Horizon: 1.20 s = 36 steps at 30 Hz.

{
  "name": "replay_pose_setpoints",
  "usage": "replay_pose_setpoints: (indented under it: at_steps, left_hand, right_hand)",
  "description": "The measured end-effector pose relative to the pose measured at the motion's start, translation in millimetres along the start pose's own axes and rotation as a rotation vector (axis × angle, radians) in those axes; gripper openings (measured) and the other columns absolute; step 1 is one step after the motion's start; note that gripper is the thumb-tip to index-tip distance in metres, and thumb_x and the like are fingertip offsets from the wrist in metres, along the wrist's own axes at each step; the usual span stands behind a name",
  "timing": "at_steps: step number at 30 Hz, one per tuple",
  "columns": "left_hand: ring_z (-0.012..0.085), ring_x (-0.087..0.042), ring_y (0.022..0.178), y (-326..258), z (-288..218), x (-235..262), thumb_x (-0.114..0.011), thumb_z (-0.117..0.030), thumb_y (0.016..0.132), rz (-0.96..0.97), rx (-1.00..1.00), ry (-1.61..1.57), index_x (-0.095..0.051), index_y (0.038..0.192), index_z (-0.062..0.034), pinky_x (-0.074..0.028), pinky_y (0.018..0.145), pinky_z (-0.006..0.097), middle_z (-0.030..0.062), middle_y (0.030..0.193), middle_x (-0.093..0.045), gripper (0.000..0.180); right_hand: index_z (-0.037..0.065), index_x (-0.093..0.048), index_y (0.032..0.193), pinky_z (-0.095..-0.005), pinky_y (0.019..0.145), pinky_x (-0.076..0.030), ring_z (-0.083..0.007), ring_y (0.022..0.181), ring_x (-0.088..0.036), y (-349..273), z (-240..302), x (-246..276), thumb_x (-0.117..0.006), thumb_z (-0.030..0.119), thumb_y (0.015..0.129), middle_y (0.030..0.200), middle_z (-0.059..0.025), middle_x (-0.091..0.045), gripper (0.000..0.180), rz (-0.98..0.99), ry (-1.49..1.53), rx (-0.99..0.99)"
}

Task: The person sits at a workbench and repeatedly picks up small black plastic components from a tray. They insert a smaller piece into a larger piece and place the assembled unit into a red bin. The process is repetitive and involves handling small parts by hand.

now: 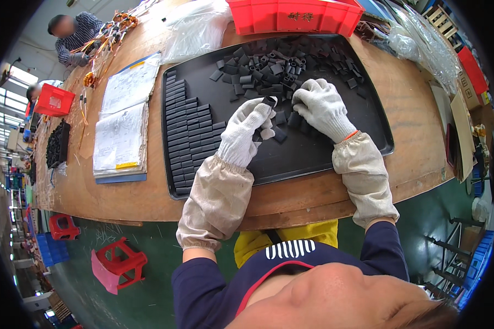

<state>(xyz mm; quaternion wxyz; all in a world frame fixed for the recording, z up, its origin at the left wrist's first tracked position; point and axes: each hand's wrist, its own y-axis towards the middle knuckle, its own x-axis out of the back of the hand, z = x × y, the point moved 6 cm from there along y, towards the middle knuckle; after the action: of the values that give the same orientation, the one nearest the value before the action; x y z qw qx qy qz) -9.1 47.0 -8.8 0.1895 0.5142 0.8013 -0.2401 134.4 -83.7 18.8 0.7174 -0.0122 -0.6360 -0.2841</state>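
Both my hands wear white knit gloves and beige sleeve covers over a large black tray (324, 156) on a wooden table. My left hand (246, 130) pinches a short black rubber tube piece (269, 101) at its fingertips. My right hand (321, 107) rests curled on loose black pieces (282, 133) just beside it. A loose heap of black tube pieces (282, 63) fills the tray's far part. Flat black pieces stand in neat rows (187, 134) along the tray's left side.
A red plastic bin (293, 15) stands behind the tray. Stacked paper sheets (123, 118) lie left of it, clear plastic bags (195, 24) beyond. Other people sit at the far left end with copper coils (121, 24). Red stools (118, 263) stand on the green floor.
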Motion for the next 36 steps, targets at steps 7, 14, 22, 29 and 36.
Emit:
replay_pose_setpoints:
  at_steps: [7, 14, 22, 29, 36]
  left_hand:
    - [0.0043, -0.056, 0.074, -3.8, -6.3, -4.8, -0.068, -0.023, 0.100, 0.056, -0.015, 0.132, -0.065, 0.130, -0.0021, -0.050, 0.061, 0.019, 0.0009, 0.092, -0.065, 0.037]
    - [0.0027, -0.059, 0.079, -12.9, -25.2, -9.6, -0.070, -0.023, 0.098, -0.039, -0.067, 0.492, -0.066, 0.131, -0.0060, -0.054, 0.065, 0.020, 0.0028, 0.100, -0.070, 0.037]
    - [0.0085, -0.067, 0.097, -8.5, -26.5, -1.4, -0.069, -0.025, 0.098, -0.033, -0.131, 0.850, -0.067, 0.132, -0.0090, -0.058, 0.073, 0.024, 0.0025, 0.114, -0.072, 0.037]
    - [0.0081, -0.067, 0.091, -9.1, -26.4, -4.6, -0.068, -0.022, 0.098, -0.026, -0.100, 0.761, -0.069, 0.128, -0.0069, -0.057, 0.068, 0.023, 0.0038, 0.109, -0.072, 0.033]
    - [0.0090, -0.066, 0.099, -8.4, -22.2, -4.0, -0.067, -0.025, 0.099, 0.032, -0.022, 0.707, -0.066, 0.129, -0.0071, -0.057, 0.076, 0.025, 0.0032, 0.112, -0.071, 0.035]
  right_hand:
    - [0.014, -0.071, 0.098, -0.0444, 0.093, -0.046, -0.0311, 0.107, -0.058, -3.3, -1.5, -2.5, -0.077, 0.025, 0.081, 0.107, -0.0069, -0.064, 0.022, -0.013, -0.009, -0.067]
    - [0.012, -0.070, 0.103, -0.0428, 0.093, -0.048, -0.0285, 0.106, -0.060, -1.0, 4.5, 7.8, -0.076, 0.019, 0.084, 0.105, -0.0067, -0.065, 0.021, -0.121, -0.010, -0.007]
    - [0.007, -0.070, 0.109, -0.0254, 0.074, -0.053, -0.0107, 0.092, -0.068, -4.5, 30.3, 14.6, -0.074, -0.001, 0.086, 0.106, -0.0020, -0.071, 0.025, -0.122, 0.844, 0.012]
    - [0.006, -0.072, 0.107, -0.0372, 0.082, -0.055, -0.0283, 0.094, -0.069, -2.2, 31.8, 24.1, -0.077, 0.000, 0.079, 0.100, -0.0107, -0.073, 0.028, -0.217, 0.705, 0.130]
    - [0.007, -0.073, 0.107, -0.0387, 0.084, -0.055, -0.0310, 0.093, -0.069, -2.9, 37.9, 25.1, -0.074, -0.001, 0.079, 0.099, -0.0116, -0.072, 0.029, -0.283, 0.648, 0.160]
